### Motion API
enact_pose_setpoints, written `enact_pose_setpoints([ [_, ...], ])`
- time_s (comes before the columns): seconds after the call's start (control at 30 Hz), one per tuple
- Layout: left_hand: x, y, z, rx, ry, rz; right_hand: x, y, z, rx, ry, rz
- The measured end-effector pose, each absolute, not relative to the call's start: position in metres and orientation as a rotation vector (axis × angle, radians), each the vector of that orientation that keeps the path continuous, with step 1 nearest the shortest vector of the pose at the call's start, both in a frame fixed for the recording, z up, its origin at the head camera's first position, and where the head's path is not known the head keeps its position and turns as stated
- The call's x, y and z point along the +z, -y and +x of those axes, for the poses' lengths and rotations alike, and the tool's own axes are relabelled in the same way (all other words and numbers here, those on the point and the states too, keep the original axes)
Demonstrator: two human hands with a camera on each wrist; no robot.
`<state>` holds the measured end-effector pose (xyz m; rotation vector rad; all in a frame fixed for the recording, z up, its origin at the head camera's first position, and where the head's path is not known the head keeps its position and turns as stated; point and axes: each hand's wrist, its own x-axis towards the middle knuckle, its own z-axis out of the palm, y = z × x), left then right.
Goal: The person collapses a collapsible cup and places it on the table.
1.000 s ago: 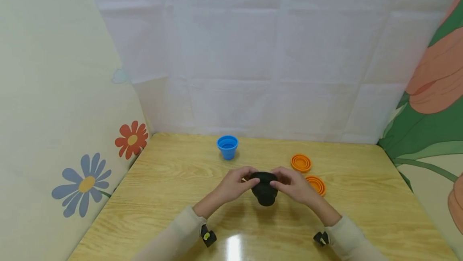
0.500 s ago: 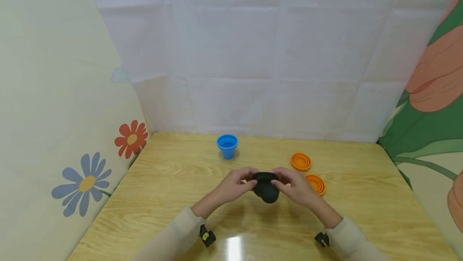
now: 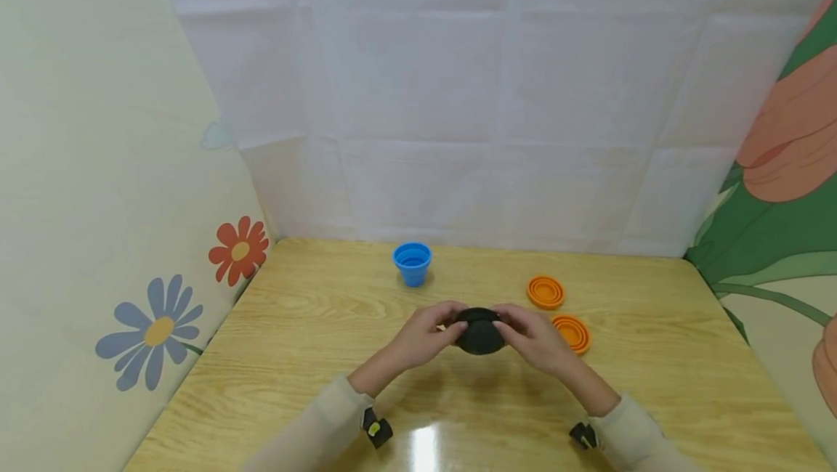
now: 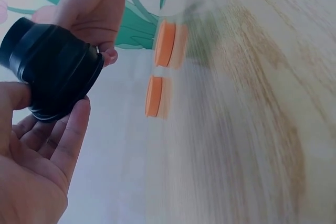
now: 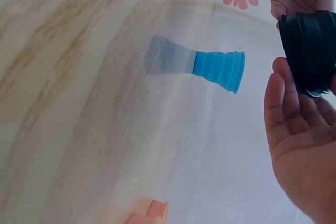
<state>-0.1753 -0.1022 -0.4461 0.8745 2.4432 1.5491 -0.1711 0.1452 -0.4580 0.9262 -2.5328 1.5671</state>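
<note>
Creased white cloth (image 3: 418, 94) behind wooden table (image 3: 314, 312)

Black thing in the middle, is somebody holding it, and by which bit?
Yes, the left grip and the right grip hold the black thing from opposite sides, near its wide rim.

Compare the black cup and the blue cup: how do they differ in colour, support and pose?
Colour: the black cup is dark all over; the blue cup is bright blue.
Support: the left hand and right hand hold the black cup off the table; the blue cup stands on it.
Pose: the black cup's narrow end points away from the table; the blue cup is upright.
Both taper from a wide rim.
</note>
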Motion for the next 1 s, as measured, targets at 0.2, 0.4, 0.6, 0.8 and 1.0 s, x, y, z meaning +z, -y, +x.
enact_pose_setpoints([
  [0.2,-0.4504,0.1014,-0.1760,1.570,-2.483,0.813,-0.4597,-0.1479,-0.1706,1.742,2.537,0.983],
  [0.4,-0.4520,0.1013,-0.1772,1.602,-2.452,0.785,-0.4585,-0.1492,-0.1692,1.768,2.503,1.051],
  [0.6,-0.4507,0.1020,-0.1763,1.665,-2.316,0.798,-0.4595,-0.1483,-0.1704,1.688,2.458,1.043],
  [0.8,-0.4445,0.1035,-0.1733,1.637,-2.267,0.851,-0.4602,-0.1469,-0.1700,1.558,2.404,1.080],
  [1.0,-0.4442,0.1031,-0.1730,1.571,-2.317,0.839,-0.4538,-0.1440,-0.1651,1.444,2.445,1.073],
])
